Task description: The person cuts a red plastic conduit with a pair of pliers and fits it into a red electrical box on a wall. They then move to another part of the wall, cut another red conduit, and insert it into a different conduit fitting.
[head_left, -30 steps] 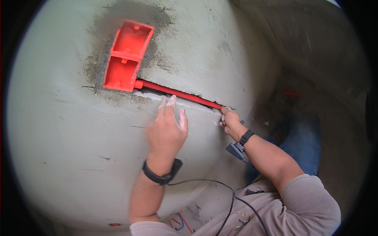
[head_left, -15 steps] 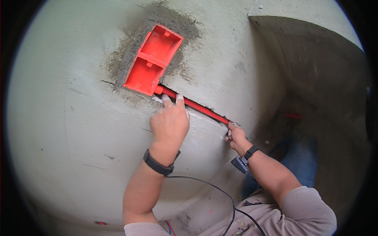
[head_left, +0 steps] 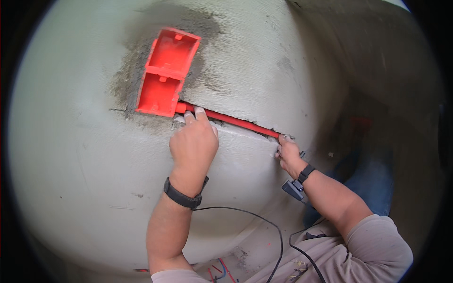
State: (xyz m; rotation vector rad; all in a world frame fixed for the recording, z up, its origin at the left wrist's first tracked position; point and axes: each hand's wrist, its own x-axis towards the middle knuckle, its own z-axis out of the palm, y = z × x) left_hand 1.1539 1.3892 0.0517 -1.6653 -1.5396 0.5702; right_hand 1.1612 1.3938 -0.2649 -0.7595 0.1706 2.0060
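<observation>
Two joined red electrical back boxes [head_left: 164,75] are set in a grey wall [head_left: 85,155], with rough mortar around them. A red conduit pipe [head_left: 236,121] runs from a short connector [head_left: 180,108] on the lower box, down to the right along a narrow groove cut in the wall. My left hand [head_left: 194,144] rests two outstretched fingertips on the pipe beside the connector, its other fingers bent. At the pipe's far right end my right hand [head_left: 289,153] is closed round it, thumb on top. That end is hidden by the fingers.
Black cables [head_left: 255,216] hang from my wrists across my front. A dark recess opens on the right, where a blurred red thing [head_left: 362,123] lies low down. Red and blue pieces [head_left: 221,271] lie at the bottom, by my shirt.
The whole view has shifted, so the boxes sit further left and the pipe looks flatter. Both hands keep their places on the pipe.
</observation>
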